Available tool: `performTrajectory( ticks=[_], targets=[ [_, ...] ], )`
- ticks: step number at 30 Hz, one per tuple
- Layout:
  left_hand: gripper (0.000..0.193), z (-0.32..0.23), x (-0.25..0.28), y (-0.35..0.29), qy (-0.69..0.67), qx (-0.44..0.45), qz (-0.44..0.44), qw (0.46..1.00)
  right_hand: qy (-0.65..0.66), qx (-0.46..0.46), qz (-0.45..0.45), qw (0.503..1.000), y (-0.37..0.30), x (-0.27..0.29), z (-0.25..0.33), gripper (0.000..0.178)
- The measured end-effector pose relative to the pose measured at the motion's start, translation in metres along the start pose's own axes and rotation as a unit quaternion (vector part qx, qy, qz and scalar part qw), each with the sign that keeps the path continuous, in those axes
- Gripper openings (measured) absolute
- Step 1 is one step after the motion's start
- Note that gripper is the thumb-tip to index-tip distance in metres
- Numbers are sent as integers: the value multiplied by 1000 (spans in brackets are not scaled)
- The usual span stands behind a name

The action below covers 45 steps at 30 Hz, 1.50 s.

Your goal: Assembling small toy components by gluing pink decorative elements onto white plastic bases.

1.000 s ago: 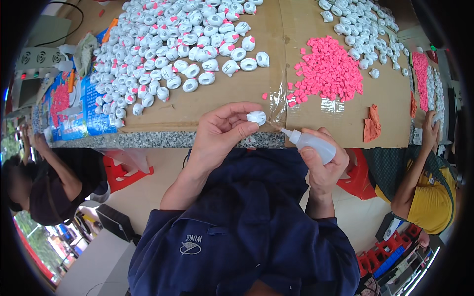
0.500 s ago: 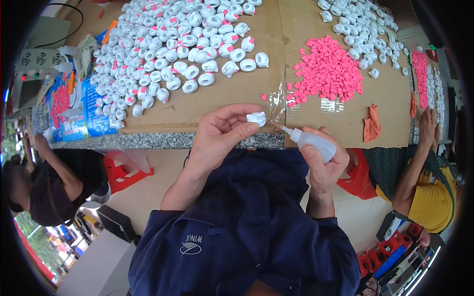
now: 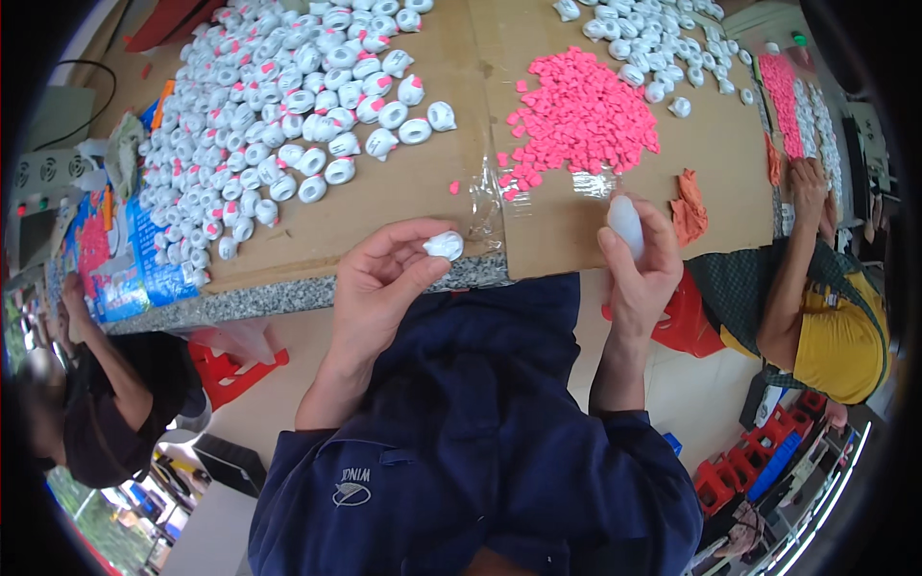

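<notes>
Between thumb and fingers, my left hand [image 3: 376,278] pinches a small white molded piece [image 3: 445,246] just above the table's near edge. My right hand [image 3: 642,252] is wrapped round a translucent squeeze bottle [image 3: 625,227], whose rounded base shows and whose tip points away toward the table. Beyond the bottle lies a heap of small pink pieces [image 3: 586,120]. One loose pink piece [image 3: 454,187] rests apart on the cardboard. To the left spreads a large group of white ring-like pieces [image 3: 307,106], many with a pink part on them.
More white pieces [image 3: 663,58] lie at the far right. An orange crumpled cloth [image 3: 689,211] is right of my right hand. Cardboard [image 3: 461,96] covers the granite-edged table [image 3: 288,302]. Co-workers sit at left [image 3: 115,384] and right [image 3: 816,317], near red stools [image 3: 230,370].
The squeeze bottle has moved away from the white piece and turned, its tip now pointing away from me. My hands have drawn apart, and the view has shifted to the right.
</notes>
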<state>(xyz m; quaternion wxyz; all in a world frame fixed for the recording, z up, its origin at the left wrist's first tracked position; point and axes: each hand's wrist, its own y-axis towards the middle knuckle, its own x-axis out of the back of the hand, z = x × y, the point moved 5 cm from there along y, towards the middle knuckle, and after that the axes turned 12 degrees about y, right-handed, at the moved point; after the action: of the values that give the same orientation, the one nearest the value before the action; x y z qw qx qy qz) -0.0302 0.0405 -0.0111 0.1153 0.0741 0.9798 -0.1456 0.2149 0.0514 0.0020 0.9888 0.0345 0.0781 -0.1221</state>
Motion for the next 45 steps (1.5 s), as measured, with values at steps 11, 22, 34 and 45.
performTrajectory(
  ticks=[11, 22, 34, 45],
  targets=[
    [30, 1, 1, -8, -7, 21, -7, 1000, -155, 234, -81, 956, -17, 3, 5, 38],
    [30, -6, 16, -16, 16, -32, -50, 998, -408, 246, 127, 870, 2, -122, 6, 15],
    [27, -4, 11, -11, -7, -38, -34, 999, -283, 294, 223, 885, -19, -121, 33, 20],
    [26, -5, 1, -15, 64, -52, -39, 996, -194, 126, 256, 939, -16, -105, 19, 18]
  ],
)
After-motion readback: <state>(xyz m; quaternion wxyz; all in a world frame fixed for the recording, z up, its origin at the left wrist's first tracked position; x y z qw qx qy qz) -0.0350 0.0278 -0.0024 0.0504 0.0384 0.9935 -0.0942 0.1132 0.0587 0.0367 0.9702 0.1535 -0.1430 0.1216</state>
